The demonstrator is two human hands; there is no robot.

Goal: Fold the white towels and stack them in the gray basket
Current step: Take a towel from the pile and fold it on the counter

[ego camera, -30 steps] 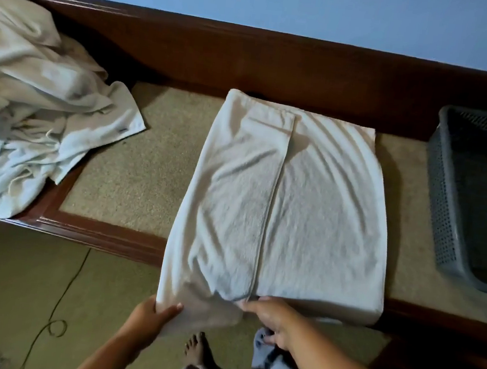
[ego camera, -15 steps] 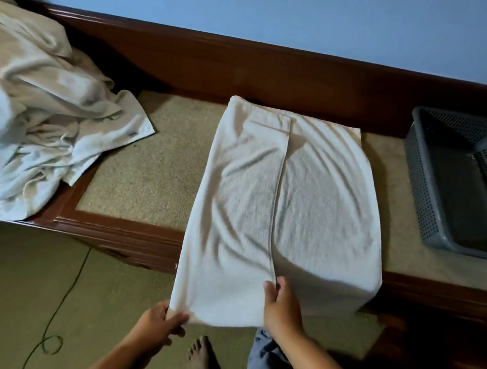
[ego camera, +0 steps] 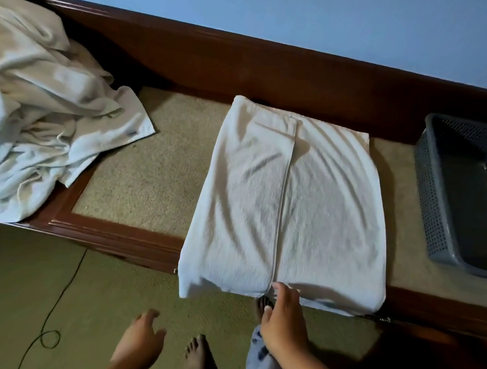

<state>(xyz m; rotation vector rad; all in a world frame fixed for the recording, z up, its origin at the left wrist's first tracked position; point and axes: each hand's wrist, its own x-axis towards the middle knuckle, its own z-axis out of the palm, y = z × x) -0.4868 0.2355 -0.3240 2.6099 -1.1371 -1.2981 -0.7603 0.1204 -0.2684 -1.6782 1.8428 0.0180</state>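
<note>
A white towel (ego camera: 291,208), folded lengthwise with both sides meeting at a centre seam, lies on the padded bench (ego camera: 152,174); its near end hangs slightly over the front edge. My right hand (ego camera: 284,319) touches that near end at the seam with loose fingers. My left hand (ego camera: 142,339) hangs open below the bench, holding nothing and apart from the towel. The gray perforated basket (ego camera: 427,187) stands at the right end of the bench and holds no towels that I can see.
A crumpled heap of white towels (ego camera: 31,117) covers the bench's left end. A dark wooden backrest (ego camera: 250,63) runs along the blue wall. A thin cable (ego camera: 51,314) lies on the green floor by my bare feet (ego camera: 196,358).
My left hand has let go of the towel's lower left corner and dropped away. The towel's near end now hangs less far over the edge. My right hand has slipped down to the seam's end.
</note>
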